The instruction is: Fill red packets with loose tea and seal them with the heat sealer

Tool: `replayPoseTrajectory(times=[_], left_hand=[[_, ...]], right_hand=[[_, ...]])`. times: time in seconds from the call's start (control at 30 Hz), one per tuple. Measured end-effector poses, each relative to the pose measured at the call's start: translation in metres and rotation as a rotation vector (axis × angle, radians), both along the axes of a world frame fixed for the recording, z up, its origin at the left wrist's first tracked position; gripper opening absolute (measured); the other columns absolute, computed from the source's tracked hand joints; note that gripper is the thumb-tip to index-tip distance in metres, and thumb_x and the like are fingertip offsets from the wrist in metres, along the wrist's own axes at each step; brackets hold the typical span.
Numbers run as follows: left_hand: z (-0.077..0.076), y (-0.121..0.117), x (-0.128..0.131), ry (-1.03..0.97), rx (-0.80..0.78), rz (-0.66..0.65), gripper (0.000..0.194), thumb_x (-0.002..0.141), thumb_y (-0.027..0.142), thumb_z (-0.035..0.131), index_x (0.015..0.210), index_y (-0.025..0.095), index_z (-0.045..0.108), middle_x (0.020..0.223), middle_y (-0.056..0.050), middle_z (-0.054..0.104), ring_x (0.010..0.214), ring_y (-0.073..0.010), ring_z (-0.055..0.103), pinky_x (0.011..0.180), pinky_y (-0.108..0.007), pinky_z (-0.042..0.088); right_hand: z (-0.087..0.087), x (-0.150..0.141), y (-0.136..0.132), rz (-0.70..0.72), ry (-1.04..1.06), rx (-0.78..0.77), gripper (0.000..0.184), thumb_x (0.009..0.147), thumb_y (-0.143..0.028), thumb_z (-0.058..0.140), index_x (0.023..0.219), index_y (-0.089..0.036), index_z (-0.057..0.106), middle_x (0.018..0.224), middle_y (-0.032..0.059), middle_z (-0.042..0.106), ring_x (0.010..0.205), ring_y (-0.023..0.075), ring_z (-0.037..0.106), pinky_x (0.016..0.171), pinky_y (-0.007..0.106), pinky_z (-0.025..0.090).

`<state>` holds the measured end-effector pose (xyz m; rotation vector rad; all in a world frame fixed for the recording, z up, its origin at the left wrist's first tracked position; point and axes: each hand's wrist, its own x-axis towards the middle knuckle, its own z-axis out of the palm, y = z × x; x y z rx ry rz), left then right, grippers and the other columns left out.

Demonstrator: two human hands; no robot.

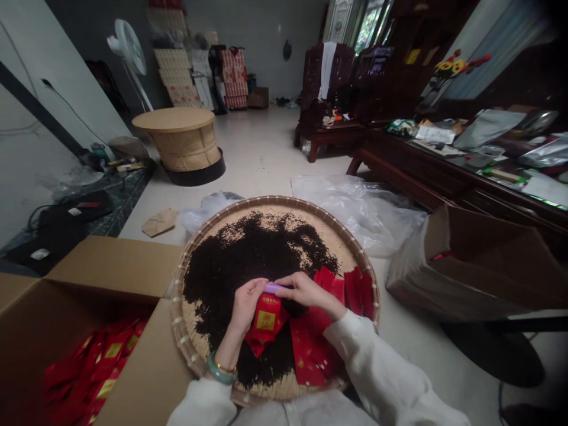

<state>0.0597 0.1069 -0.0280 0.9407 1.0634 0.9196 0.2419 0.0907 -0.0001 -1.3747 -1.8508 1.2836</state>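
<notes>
My left hand (pixel 245 305) is closed at the upper left corner of a red tea packet (pixel 265 316) with a gold label. Across the packet's top edge lies a narrow purple sealing clip (pixel 273 288). My right hand (pixel 304 290) pinches the clip's right end between thumb and fingers. More red packets lie under the held one, which hides them in part. Below my hands, dark dried tea leaves (pixel 235 251) spread over a round bamboo tray (pixel 181 322). Flat red pouches (pixel 310 349) rest on the tray's right side, beneath my right forearm.
At the left stands an open cardboard box (pixel 133 361) holding many red packets (pixel 100 361). Another open carton (pixel 470 266) is at the right. Clear plastic sheeting (pixel 355 207) covers floor beyond the tray. A cluttered dark wooden table (pixel 426 171) and a round wicker stool (pixel 181 139) stand farther off.
</notes>
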Motion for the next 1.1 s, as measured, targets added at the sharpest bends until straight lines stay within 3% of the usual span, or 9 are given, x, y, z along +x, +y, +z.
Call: replayPoseTrajectory(times=[0.43, 0.87, 1.1], left_hand=[[0.003, 0.000, 0.001, -0.004, 0.020, 0.016, 0.041, 0.062, 0.045, 0.075, 0.083, 0.011, 0.071, 0.079, -0.008, 0.072, 0.064, -0.0161, 0.063, 0.058, -0.024, 0.048], [-0.004, 0.005, 0.004, -0.065, 0.013, 0.052, 0.039, 0.059, 0.043, 0.077, 0.080, 0.011, 0.072, 0.081, -0.010, 0.072, 0.068, -0.0179, 0.064, 0.064, -0.026, 0.050], [-0.011, 0.016, 0.004, -0.052, 0.053, 0.021, 0.038, 0.065, 0.043, 0.075, 0.085, 0.011, 0.072, 0.086, -0.010, 0.072, 0.074, -0.0185, 0.064, 0.070, -0.027, 0.049]], right_hand=[[0.001, 0.000, -0.001, 0.002, -0.016, -0.006, 0.051, 0.083, -0.053, 0.053, 0.116, -0.017, 0.068, 0.106, 0.0016, 0.070, 0.091, 0.0266, 0.064, 0.074, 0.028, 0.048], [-0.006, 0.001, 0.005, -0.007, -0.020, -0.004, 0.050, 0.083, -0.053, 0.053, 0.114, -0.017, 0.069, 0.101, 0.0017, 0.071, 0.089, 0.0252, 0.063, 0.072, 0.027, 0.045], [-0.006, 0.003, 0.016, -0.014, -0.070, 0.003, 0.046, 0.083, -0.047, 0.054, 0.111, -0.015, 0.070, 0.083, 0.0012, 0.071, 0.071, 0.0182, 0.060, 0.064, 0.023, 0.041]])
